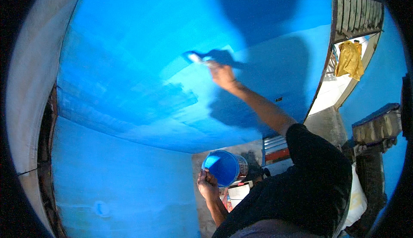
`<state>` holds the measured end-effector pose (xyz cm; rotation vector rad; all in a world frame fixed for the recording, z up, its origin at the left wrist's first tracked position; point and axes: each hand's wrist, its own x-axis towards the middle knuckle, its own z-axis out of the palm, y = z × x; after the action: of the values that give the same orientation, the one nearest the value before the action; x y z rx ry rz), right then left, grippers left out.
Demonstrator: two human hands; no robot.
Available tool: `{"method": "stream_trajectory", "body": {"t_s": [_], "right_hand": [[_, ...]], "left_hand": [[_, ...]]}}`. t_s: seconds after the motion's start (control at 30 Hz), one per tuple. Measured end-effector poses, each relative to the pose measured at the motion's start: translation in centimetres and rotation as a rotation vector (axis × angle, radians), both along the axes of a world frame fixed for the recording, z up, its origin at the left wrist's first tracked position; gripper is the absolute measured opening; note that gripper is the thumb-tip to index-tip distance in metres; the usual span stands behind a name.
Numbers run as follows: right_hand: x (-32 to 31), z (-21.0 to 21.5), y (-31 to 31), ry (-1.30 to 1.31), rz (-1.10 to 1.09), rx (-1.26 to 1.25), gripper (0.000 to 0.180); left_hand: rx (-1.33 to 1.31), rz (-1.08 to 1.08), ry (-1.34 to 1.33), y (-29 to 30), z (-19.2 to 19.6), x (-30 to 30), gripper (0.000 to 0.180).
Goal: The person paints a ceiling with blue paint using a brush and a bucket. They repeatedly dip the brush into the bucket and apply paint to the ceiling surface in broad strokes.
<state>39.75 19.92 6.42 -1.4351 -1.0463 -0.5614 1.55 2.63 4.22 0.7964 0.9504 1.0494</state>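
My right hand (223, 76) is raised against the blue wall (142, 57), its fingers closed around the handle of a paintbrush (196, 58). The bristle end looks pale and blurred, at the border of a lighter and a darker blue area. Lower down, my left hand (208, 187) grips the rim of a paint bucket (221, 167). Blue coats the bucket's inside; how much paint it holds I cannot tell. The bucket is tilted, its mouth facing up and to the left.
A window opening (344, 61) with wooden slats is at the right, with a yellow cloth (350, 60) hanging in it. Below it, a dark shelf-like piece (375, 126) juts from the wall. A pale bag (356, 199) sits behind my dark sleeve. My shadow falls across the wall.
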Motion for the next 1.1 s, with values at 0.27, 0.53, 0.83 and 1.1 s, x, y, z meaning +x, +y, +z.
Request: {"method": "stream_trajectory", "body": {"t_s": [0.27,0.53,0.83,1.1], "right_hand": [[8.2,0.3,-22.2,0.140,-0.470,-0.117,0.020],[0.4,2.4,-31.4,0.455,0.171,-0.217,0.024],[-5.6,2.1,-13.5,0.373,0.556,-0.096,0.024],[-10.9,4.2,10.5,0.025,0.472,-0.012,0.016]], "left_hand": [[-0.011,-0.095,0.064,0.1,1.9,1.9,0.013],[0.147,-0.291,0.204,1.2,2.4,3.4,0.012],[-0.055,-0.208,0.098,-0.3,1.6,4.2,0.014],[-0.005,-0.132,0.069,-2.0,2.0,3.3,0.013]]}}
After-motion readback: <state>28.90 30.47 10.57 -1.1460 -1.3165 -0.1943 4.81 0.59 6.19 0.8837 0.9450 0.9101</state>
